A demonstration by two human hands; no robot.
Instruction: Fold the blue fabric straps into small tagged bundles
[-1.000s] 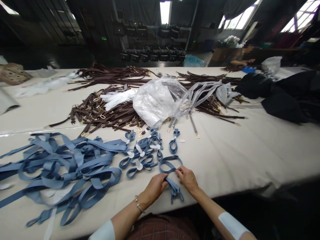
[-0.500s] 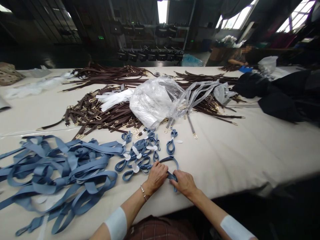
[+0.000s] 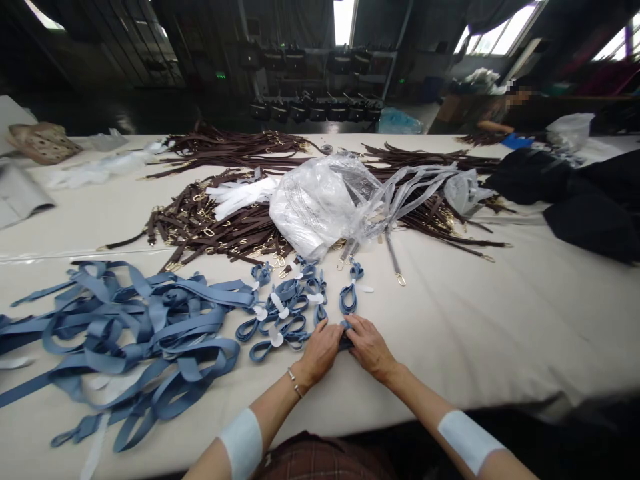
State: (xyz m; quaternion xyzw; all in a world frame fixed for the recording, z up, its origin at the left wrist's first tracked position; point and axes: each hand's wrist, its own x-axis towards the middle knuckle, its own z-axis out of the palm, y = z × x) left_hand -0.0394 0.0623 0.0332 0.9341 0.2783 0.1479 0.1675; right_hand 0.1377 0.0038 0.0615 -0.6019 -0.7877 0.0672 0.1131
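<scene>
My left hand (image 3: 320, 349) and my right hand (image 3: 367, 345) meet on the cream table (image 3: 500, 320), both pressed down on a folded blue strap (image 3: 345, 341) that shows only as a dark sliver between them. Just beyond my fingers lie several folded blue strap bundles with white tabs (image 3: 285, 310), and one more bundle (image 3: 349, 297) lies apart to their right. A large tangle of loose blue straps (image 3: 135, 333) spreads over the table to my left.
Brown straps with gold clips (image 3: 210, 223) are heaped mid-table around a crumpled clear plastic bag (image 3: 320, 200). Black fabric (image 3: 590, 200) lies at the right. Another person sits at the far right end. Black bags hang on racks behind.
The open blue loop that lay in front of my hands has been folded up; both hands moved forward and closed together over it.
</scene>
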